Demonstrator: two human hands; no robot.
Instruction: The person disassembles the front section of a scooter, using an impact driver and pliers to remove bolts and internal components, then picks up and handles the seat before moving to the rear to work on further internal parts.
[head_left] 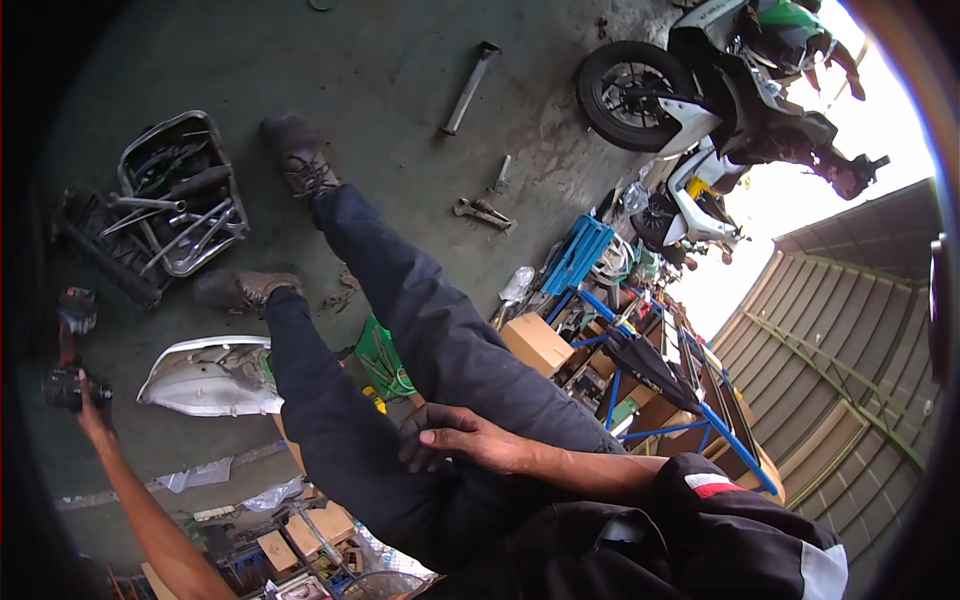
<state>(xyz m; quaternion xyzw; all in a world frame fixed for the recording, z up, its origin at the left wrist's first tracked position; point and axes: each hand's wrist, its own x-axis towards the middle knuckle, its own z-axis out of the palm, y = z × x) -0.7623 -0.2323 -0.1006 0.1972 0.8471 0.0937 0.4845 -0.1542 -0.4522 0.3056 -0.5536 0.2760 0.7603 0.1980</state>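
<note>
At the far left my left hand [92,402] is closed around a red-and-black cordless drill [68,345], held out low beside the tool tray. My right hand [455,437] lies over my dark trousers at the thigh, its fingers loosely bent and apart, with nothing visible in it. A metal tool tray [239,205] full of wrenches and other hand tools sits on the floor beyond the drill. Between the drill and my leg lies a white curved body panel [205,375], its far end partly hidden behind my leg.
A long metal tool [467,92] and a wrench [482,214] lie on the dark floor ahead. Parked motorcycles [640,97] stand at the upper right. A cardboard box [536,343] and a blue metal frame [735,435] are to my right. Boxes and plastic bags [272,494] are at lower left.
</note>
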